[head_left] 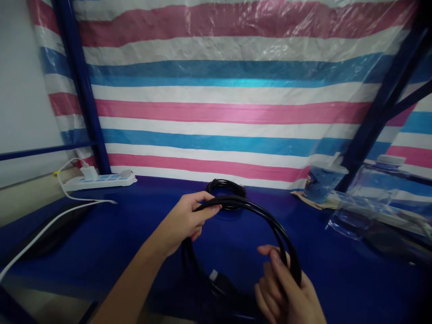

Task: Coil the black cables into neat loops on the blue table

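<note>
A looped black cable (263,210) hangs between my two hands in front of the blue tabletop. My left hand (191,216) pinches the top left of the loop between thumb and fingers. At the lower right, my right hand (281,285) is curled around the loop's strands. A dark plug with a pale metal end (218,280) dangles at the bottom of the loop. Behind it, a second coil of black cable (225,183) lies on the tabletop, partly covered by the held loop and my left fingertips.
A white power strip (101,181) with a plugged-in charger and white cable (50,222) sits at the left back. To the right stand a plastic cup (322,182) and a clear bottle (362,207). Blue metal posts (81,85) and a striped sheet (222,112) close off the back.
</note>
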`<state>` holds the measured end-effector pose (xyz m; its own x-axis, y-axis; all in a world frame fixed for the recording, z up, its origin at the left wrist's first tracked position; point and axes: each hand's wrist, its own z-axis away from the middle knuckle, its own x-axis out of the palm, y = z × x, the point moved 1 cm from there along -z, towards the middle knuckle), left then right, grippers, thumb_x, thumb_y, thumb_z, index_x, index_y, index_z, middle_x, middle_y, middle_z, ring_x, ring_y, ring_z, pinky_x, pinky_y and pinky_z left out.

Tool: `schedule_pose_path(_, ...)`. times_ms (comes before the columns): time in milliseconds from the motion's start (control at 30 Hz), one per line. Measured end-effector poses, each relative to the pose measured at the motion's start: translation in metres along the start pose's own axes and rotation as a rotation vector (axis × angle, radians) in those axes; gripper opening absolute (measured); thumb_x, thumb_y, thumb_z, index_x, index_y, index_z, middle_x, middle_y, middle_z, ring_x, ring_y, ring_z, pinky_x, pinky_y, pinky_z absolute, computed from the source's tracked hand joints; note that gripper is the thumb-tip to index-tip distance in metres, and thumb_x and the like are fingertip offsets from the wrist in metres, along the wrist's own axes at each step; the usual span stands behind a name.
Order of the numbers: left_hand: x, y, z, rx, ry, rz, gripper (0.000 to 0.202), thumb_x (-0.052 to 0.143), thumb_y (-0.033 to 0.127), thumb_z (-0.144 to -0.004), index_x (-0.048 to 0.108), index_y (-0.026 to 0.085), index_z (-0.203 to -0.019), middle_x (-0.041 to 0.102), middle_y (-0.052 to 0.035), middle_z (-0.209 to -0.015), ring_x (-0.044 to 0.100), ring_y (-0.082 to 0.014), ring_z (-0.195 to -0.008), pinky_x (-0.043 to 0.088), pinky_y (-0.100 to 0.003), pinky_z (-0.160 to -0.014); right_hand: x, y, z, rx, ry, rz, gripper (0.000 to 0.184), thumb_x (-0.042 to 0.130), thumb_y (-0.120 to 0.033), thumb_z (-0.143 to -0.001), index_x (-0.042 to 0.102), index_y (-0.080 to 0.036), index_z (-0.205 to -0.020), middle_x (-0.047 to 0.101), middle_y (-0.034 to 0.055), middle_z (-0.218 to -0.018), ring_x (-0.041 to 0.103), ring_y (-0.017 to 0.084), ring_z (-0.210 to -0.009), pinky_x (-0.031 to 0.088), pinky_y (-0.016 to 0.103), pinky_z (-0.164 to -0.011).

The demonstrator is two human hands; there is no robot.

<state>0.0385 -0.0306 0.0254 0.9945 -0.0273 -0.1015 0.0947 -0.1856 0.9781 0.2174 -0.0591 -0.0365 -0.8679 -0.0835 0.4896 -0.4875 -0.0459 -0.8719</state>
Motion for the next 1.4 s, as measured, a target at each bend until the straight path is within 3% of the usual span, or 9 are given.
schedule_pose_path(233, 0.007, 0.007, 0.011, 0.35, 0.285, 0.101, 0.013, 0.068, 0.027, -0.072, 0.066, 0.019, -0.081, 0.038, 0.0061, -0.047, 0.028, -0.0033, -0.038, 0.017, -0.019, -0.038, -0.003, -0.031, -0.047, -0.223, -0.164, 0.236, 0.032, 0.065, -0.045, -0.077, 0.064, -0.013, -0.075, 0.024, -0.0097, -0.039, 0.023, 0.005, -0.036, 0.037, 0.023, -0.042)
schedule_pose_path(367, 0.013, -0.027, 0.024, 0.282, 0.413, 0.014, 0.01, 0.063, 0.027, -0.075, 0.065, 0.017, -0.075, 0.036, 0.0053, -0.046, 0.031, -0.0053, -0.041, 0.02, -0.021, -0.042, -0.014, -0.024, -0.057, -0.091, -0.216, 0.453, 0.036, 0.062, -0.048, -0.079, 0.064, -0.012, -0.077, 0.035, -0.0073, -0.039, 0.038, 0.008, -0.039, 0.044, 0.028, -0.055)
schedule_pose_path(533, 0.015, -0.054, 0.031, -0.001, 0.238, 0.188, 0.018, 0.062, 0.032, -0.077, 0.062, 0.015, -0.075, 0.027, 0.0091, -0.039, 0.025, -0.0049, -0.036, 0.029, -0.022, -0.043, -0.023, -0.009, -0.053, 0.004, -0.182, 0.39, 0.031, 0.064, -0.044, -0.078, 0.063, -0.013, -0.077, 0.047, -0.0043, -0.049, 0.052, 0.012, -0.051, 0.046, 0.031, -0.07)
schedule_pose_path(867, 0.032, -0.053, 0.012, -0.309, 0.576, 0.933, 0.011, 0.055, 0.021, -0.084, 0.052, 0.014, -0.092, 0.015, 0.013, -0.041, 0.011, -0.0034, -0.034, 0.014, -0.017, -0.035, -0.008, 0.01, -0.025, 0.066, -0.157, -0.43, 0.054, 0.052, -0.067, -0.076, 0.066, -0.021, -0.099, 0.065, 0.0058, -0.089, 0.061, 0.018, -0.077, 0.049, 0.034, -0.08)
schedule_pose_path(967, 0.038, -0.053, 0.012, -0.299, 0.605, 1.011, 0.007, 0.049, 0.018, -0.088, 0.052, 0.014, -0.093, 0.016, 0.0127, -0.04, 0.011, -0.0034, -0.033, 0.014, -0.017, -0.035, -0.006, 0.015, -0.017, -0.01, -0.128, -0.459, 0.072, 0.062, -0.074, -0.058, 0.062, -0.025, -0.111, 0.061, 0.0076, -0.113, 0.06, 0.023, -0.095, 0.048, 0.037, -0.087)
schedule_pose_path(1067, 0.052, -0.056, 0.021, -0.237, 0.622, 1.006, 0.011, 0.054, 0.022, -0.086, 0.054, 0.015, -0.095, 0.017, 0.0128, -0.04, 0.012, -0.0034, -0.033, 0.015, -0.017, -0.035, -0.004, 0.019, -0.017, -0.077, -0.012, -0.253, 0.059, 0.083, -0.047, -0.051, 0.061, -0.027, -0.102, 0.064, 0.0013, -0.092, 0.061, 0.018, -0.075, 0.052, 0.032, -0.074)
schedule_pose_path(1133, 0.062, -0.06, 0.031, -0.201, 0.598, 0.944, 0.021, 0.061, 0.029, -0.08, 0.055, 0.015, -0.094, 0.018, 0.0132, -0.04, 0.013, -0.003, -0.033, 0.019, -0.017, -0.035, -0.003, 0.017, -0.02, -0.054, 0.081, -0.112, 0.041, 0.081, -0.033, -0.06, 0.061, -0.023, -0.094, 0.054, -0.0049, -0.063, 0.052, 0.011, -0.052, 0.05, 0.026, -0.057)
schedule_pose_path(1267, 0.056, -0.056, 0.047, -0.187, 0.381, 0.801, 0.028, 0.069, 0.036, -0.07, 0.059, 0.014, -0.084, 0.023, 0.0126, -0.037, 0.025, -0.0037, -0.032, 0.036, -0.021, -0.043, -0.011, 0.0, -0.026, -0.036, 0.129, 0.035, 0.041, 0.07, -0.044, -0.073, 0.061, -0.015, -0.102, 0.021, -0.0119, -0.045, 0.019, 0.004, -0.034, 0.026, 0.019, -0.033)
schedule_pose_path(1400, 0.018, -0.027, 0.035, -0.179, 0.011, 0.587, 0.019, 0.068, 0.03, -0.07, 0.057, 0.015, -0.077, 0.033, 0.0094, -0.042, 0.026, -0.0034, -0.034, 0.027, -0.019, -0.038, -0.014, -0.029, -0.036, -0.214, 0.044, 0.502, 0.038, 0.064, -0.047, -0.077, 0.064, -0.014, -0.096, 0.029, -0.0087, -0.039, 0.027, 0.006, -0.036, 0.023, 0.02, -0.037)
